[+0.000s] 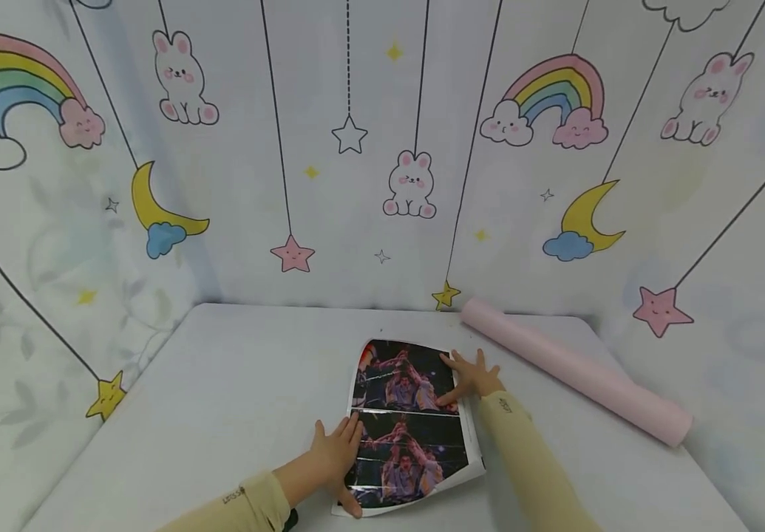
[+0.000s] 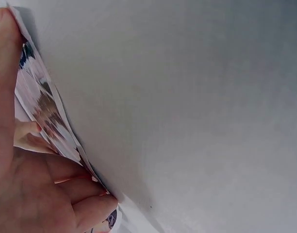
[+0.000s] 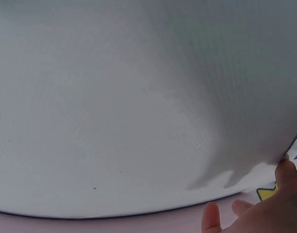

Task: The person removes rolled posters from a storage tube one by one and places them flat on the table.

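A glossy printed sheet lies on the white table, with two near-identical dark photos one above the other and pale margins. Its lower right corner curls up. My left hand rests along the sheet's left edge, fingers stretched forward and thumb at the lower left corner. In the left wrist view, that hand's fingers and thumb touch the sheet's margin. Across from it, my right hand lies spread over the upper right edge. Only part of the right hand shows in the right wrist view.
Beyond my right hand, a pink roll lies slantwise along the right side of the white table. A fabric backdrop printed with rabbits, stars, moons and rainbows rises behind the table and at both sides.
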{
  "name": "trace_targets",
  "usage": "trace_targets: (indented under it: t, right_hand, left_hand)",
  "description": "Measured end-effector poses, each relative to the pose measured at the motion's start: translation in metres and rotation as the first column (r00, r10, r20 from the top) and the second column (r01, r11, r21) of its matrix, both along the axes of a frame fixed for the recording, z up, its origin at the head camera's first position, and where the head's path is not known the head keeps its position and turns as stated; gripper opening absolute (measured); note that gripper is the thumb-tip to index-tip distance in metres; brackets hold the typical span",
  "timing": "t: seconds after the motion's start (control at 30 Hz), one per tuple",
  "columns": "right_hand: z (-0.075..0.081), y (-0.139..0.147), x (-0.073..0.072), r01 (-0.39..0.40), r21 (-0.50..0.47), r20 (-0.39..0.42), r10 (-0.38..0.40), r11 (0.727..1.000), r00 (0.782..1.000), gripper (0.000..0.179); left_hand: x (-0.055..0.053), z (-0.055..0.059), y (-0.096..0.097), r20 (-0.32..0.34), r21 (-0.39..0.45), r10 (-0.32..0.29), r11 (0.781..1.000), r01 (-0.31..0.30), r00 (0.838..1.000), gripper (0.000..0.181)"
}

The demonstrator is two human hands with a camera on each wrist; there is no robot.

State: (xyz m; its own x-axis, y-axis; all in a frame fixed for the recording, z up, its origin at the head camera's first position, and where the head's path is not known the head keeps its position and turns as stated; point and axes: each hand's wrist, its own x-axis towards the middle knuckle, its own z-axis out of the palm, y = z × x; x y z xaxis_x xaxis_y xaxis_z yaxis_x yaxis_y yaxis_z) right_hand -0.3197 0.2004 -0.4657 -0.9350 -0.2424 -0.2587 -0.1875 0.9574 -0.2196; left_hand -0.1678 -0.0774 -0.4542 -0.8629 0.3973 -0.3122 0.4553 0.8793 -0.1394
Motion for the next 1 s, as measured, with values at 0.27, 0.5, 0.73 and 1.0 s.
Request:
trace_targets:
  t: [0.27, 0.5, 0.73, 1.0]
  right_hand:
    - [-0.002, -0.006, 0.0, 0.009, -0.013, 0.055, -0.009, 1.0, 0.998, 0.106]
    - [-0.002, -0.003, -0.001, 0.0, -0.013, 0.052, 0.001, 1.0, 0.999, 0.104]
    - [0.005, -0.004, 0.001, 0.002, 0.028, 0.071, -0.004, 1.0, 0.998, 0.103]
    - [0.006, -0.006, 0.004, 0.008, 0.01, 0.082, -0.008, 1.0, 0.997, 0.1]
  left_hand:
    - [0.003, 0.002, -0.003, 0.02, 0.016, 0.004, 1.0, -0.005, 1.0, 0.124]
    - [0.003, 0.001, -0.002, 0.012, 0.016, 0.001, 1.0, -0.001, 1.0, 0.124]
    - [0.002, 0.003, 0.002, 0.036, 0.019, 0.01, 1.0, -0.011, 0.999, 0.125]
    - [0.002, 0.002, 0.002, 0.033, 0.031, 0.018, 0.999, -0.019, 0.999, 0.125]
